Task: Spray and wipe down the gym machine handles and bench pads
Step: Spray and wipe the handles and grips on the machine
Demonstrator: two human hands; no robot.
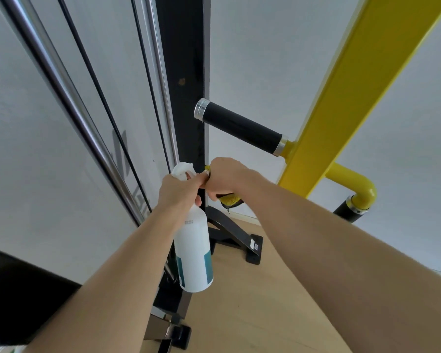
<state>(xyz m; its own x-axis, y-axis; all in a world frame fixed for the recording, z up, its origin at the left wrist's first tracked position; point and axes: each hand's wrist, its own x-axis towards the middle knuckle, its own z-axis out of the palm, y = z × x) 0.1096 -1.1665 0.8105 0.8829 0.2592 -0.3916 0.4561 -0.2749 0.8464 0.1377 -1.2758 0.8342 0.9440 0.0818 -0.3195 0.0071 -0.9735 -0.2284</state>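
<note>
My left hand (177, 191) grips the neck of a white spray bottle (195, 253) with a teal label, its trigger head pointing up. Right beside it, my right hand (227, 178) holds a bunched yellow cloth (230, 201) that sticks out below the fist; the two hands touch at the fingers. Above them a black grip handle (239, 124) with silver end caps juts left from the yellow machine arm (346, 98). A second black handle (346, 211) hangs lower right on a curved yellow tube.
A black upright post (183, 72) stands behind the hands, with chrome guide rods (69, 103) and thin black cables to its left. The machine's black base foot (242, 240) lies on the wooden floor (252, 301). White walls surround the frame.
</note>
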